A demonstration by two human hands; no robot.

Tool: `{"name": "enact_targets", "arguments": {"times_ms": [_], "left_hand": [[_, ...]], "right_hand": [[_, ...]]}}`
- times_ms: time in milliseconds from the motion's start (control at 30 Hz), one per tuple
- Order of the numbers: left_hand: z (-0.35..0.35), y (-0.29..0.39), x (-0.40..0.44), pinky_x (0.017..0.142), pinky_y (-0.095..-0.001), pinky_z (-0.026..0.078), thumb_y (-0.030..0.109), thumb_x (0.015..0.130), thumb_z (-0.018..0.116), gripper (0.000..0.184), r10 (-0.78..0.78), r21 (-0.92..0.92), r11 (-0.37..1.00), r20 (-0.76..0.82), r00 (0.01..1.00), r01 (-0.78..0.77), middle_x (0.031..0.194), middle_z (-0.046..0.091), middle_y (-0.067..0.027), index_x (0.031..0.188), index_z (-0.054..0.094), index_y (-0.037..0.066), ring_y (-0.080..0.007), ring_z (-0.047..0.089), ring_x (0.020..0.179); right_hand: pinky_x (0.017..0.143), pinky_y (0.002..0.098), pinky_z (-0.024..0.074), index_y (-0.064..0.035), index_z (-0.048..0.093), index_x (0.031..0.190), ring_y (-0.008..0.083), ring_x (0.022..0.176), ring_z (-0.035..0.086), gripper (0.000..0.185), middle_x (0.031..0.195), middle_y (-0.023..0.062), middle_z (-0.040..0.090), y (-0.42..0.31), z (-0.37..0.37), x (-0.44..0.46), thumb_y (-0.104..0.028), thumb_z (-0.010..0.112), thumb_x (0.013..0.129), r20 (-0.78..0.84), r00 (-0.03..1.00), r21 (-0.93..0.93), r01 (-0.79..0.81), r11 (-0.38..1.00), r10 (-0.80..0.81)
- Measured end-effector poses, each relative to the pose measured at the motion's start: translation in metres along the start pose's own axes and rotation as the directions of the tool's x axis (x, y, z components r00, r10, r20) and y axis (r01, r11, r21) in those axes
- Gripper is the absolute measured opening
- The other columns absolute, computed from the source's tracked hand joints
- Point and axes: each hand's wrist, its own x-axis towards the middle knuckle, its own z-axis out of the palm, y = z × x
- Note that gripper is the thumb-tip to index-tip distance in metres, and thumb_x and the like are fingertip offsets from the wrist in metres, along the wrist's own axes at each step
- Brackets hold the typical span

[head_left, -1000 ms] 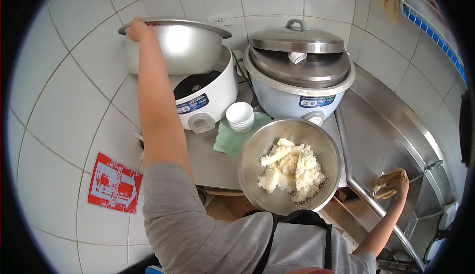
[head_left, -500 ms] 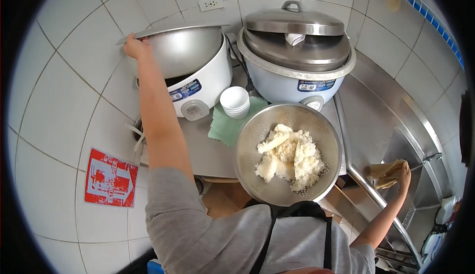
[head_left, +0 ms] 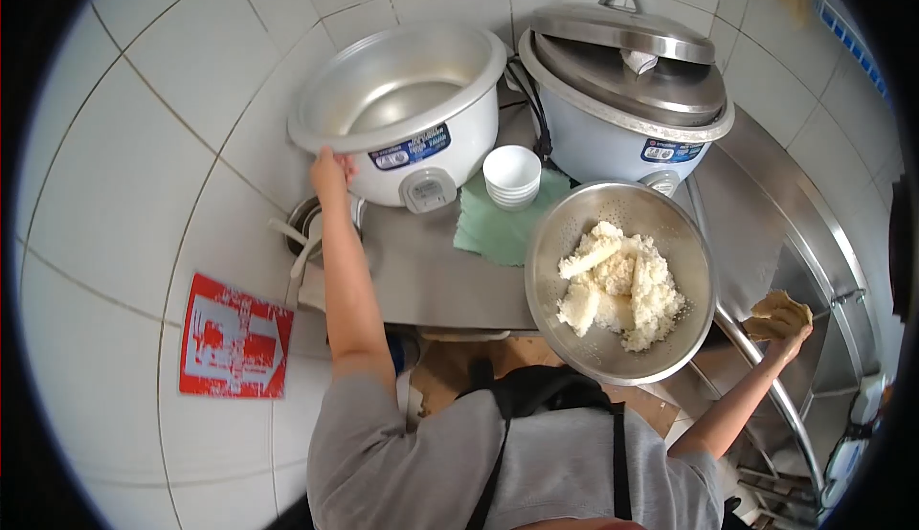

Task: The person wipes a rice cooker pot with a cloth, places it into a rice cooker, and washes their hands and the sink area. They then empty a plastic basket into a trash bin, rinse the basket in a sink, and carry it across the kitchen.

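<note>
Seating of a pot [head_left: 407,104] in a cooker [head_left: 474,142] at the back left of the bench [head_left: 436,291], as seen from where I stand. The hands are well apart. The left hand [head_left: 332,174] touches the front left of the pot's rim, fingers curled at its lip; how firmly they grip I cannot tell. The right hand [head_left: 791,340] is closed on a rag [head_left: 777,314] over the sink, beyond the bench's right edge. Good seating, I judge, calls for a level rim, even contact all round, and fingertips kept out of the gap between rim and cooker. A small turn by the lip should settle the pot better than a push. The bowls [head_left: 512,178] stand close to the cooker, and the colander [head_left: 548,324] of rice [head_left: 627,286] overhangs the bench's front edge, so both deserve elbow room.
</note>
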Motion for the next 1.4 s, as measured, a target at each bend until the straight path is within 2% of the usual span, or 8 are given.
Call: {"name": "enact_targets", "arguments": {"times_ms": [233, 567, 733, 833, 1000, 1167, 1333, 1400], "left_hand": [[-0.025, -0.005, 0.001, 0.036, -0.0223, 0.030, 0.031, 0.089, 0.038, 0.034, 0.072, 0.234, 0.962, 0.278, 0.958, -0.141, 0.051, 0.044, -0.0023, 0.073, 0.049, 0.002, -0.0106, 0.041, 0.038], [-0.015, 0.037, -0.040, 0.039, -0.0248, 0.039, 0.037, 0.087, 0.043, 0.045, 0.015, 0.660, 0.647, 0.491, 0.871, -0.383, 0.053, 0.051, -0.0049, 0.066, 0.054, 0.000, -0.0111, 0.049, 0.043], [0.142, 0.083, -0.147, 0.057, -0.0346, 0.043, 0.038, 0.079, 0.057, 0.040, 0.173, 0.159, 0.581, 0.934, 0.312, -0.798, 0.059, 0.057, -0.0123, 0.068, 0.057, 0.000, -0.0251, 0.054, 0.054], [0.291, 0.060, -0.148, 0.075, -0.0369, 0.044, 0.034, 0.079, 0.053, 0.032, 0.606, -0.103, 0.310, 0.788, 0.113, -0.945, 0.088, 0.060, -0.0161, 0.084, 0.061, 0.003, -0.0310, 0.056, 0.084], [0.477, 0.029, -0.134, 0.088, -0.0382, 0.039, 0.032, 0.076, 0.054, 0.054, 0.250, 0.137, 0.435, 0.931, 0.265, -0.890, 0.114, 0.050, -0.0219, 0.119, 0.041, 0.002, -0.0350, 0.049, 0.104], [0.574, 0.005, -0.116, 0.084, -0.0464, 0.042, 0.032, 0.079, 0.054, 0.063, 0.043, 0.089, 0.354, 0.993, 0.112, -0.931, 0.121, 0.043, -0.0234, 0.129, 0.029, 0.003, -0.0329, 0.047, 0.108], [0.564, 0.004, -0.131, 0.059, -0.0397, 0.044, 0.031, 0.074, 0.064, 0.051, -0.374, 0.430, 0.883, 0.886, 0.274, -0.187, 0.089, 0.057, -0.0124, 0.111, 0.049, 0.000, -0.0213, 0.054, 0.071], [0.537, 0.028, -0.148, 0.052, -0.0369, 0.042, 0.032, 0.072, 0.066, 0.043, -0.220, 0.347, 0.854, 0.915, 0.337, -0.387, 0.081, 0.058, -0.0105, 0.097, 0.055, -0.002, -0.0202, 0.052, 0.061]], "right_hand": [[0.061, 0.0399, 0.0507, -0.0109, 0.049, 0.109, 0.0279, 0.075, 0.059, 0.049, 0.092, 0.0123, 0.059, 0.047, 0.028, -0.034, -0.052, 0.031, 0.087, -0.274, 0.945, 0.026, -0.177, 0.984, 0.178], [0.081, 0.0298, 0.0428, -0.0040, 0.051, 0.111, 0.0187, 0.093, 0.053, 0.047, 0.106, 0.0084, 0.053, 0.069, 0.045, -0.072, -0.044, 0.036, 0.090, -0.318, 0.948, -0.421, -0.146, 0.895, 0.005], [0.072, 0.0243, 0.0465, -0.0048, 0.051, 0.110, 0.0183, 0.089, 0.057, 0.044, 0.103, 0.0097, 0.056, 0.104, 0.041, -0.082, -0.041, 0.037, 0.090, -0.218, 0.973, -0.250, -0.137, 0.958, 0.083], [0.088, 0.0308, 0.0369, -0.0008, 0.051, 0.110, 0.0255, 0.107, 0.045, 0.040, 0.117, 0.0156, 0.047, 0.146, 0.020, -0.089, -0.034, 0.044, 0.089, -0.124, 0.958, -0.772, 0.069, 0.632, -0.257], [0.100, 0.0407, 0.0217, -0.0112, 0.056, 0.113, 0.0297, 0.127, 0.023, 0.033, 0.136, 0.0111, 0.031, 0.127, 0.061, -0.134, -0.030, 0.045, 0.088, 0.067, 0.958, -0.974, 0.124, 0.191, -0.278], [0.097, 0.0335, 0.0274, -0.0051, 0.050, 0.115, 0.0250, 0.119, 0.035, 0.038, 0.127, 0.0113, 0.041, 0.097, 0.054, -0.141, -0.032, 0.040, 0.091, -0.053, 0.982, -0.842, 0.053, 0.537, -0.180], [0.091, 0.0312, 0.0354, -0.0038, 0.043, 0.121, 0.0191, 0.107, 0.047, 0.048, 0.118, 0.0097, 0.048, 0.061, 0.010, -0.174, -0.041, 0.038, 0.090, -0.448, 0.894, -0.302, -0.135, 0.944, -0.015], [0.090, 0.0332, 0.0372, -0.0034, 0.042, 0.121, 0.0212, 0.105, 0.048, 0.052, 0.116, 0.0109, 0.048, 0.024, 0.008, -0.191, -0.044, 0.039, 0.089, -0.426, 0.903, -0.072, -0.105, 0.992, 0.065]]}}
